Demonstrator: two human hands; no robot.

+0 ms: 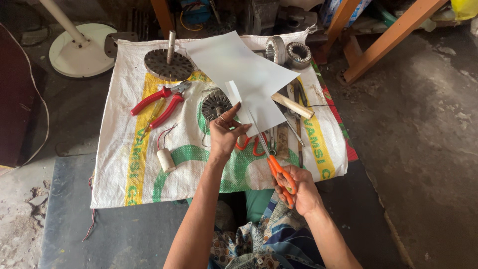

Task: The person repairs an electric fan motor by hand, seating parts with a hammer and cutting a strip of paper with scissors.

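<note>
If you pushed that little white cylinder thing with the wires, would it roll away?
Probably a little. The white cylinder lies on its side on the woven sack, so its round body could roll. Its red and black wires would likely drag and stop it soon. It looks compact, so perhaps rather heavy for its size.

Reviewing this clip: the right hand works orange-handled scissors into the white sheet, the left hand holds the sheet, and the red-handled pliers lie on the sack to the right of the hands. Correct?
Not quite. In the head view the pliers lie on the sack to the left of the hands. The rest holds: the right hand works the scissors into the sheet, held by the left hand.
</note>
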